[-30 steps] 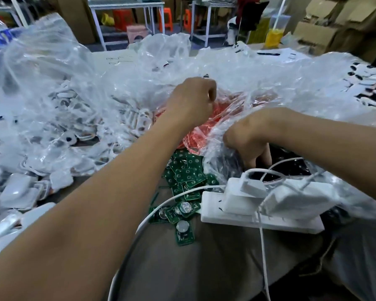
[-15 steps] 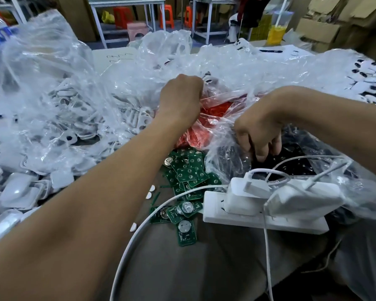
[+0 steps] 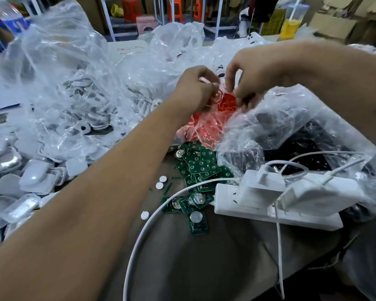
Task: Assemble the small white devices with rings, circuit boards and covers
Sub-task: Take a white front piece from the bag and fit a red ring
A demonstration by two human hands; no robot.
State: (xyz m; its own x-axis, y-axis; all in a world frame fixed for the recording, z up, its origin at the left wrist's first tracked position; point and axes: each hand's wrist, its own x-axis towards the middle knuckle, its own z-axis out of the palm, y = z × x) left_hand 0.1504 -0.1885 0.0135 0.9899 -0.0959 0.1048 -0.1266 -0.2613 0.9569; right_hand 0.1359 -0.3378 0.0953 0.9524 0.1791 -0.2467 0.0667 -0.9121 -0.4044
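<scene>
Both arms reach forward; left hand (image 3: 193, 90) and right hand (image 3: 245, 83) pinch red rings (image 3: 224, 101).

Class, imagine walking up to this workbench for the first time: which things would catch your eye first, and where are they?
First, the bag of red rings at centre, bright among clear plastic, with the left hand and right hand both picking at its top. Next, the heap of green circuit boards just in front of it. Then the white power strip with chargers at the right and the white covers piled at the left.
</scene>
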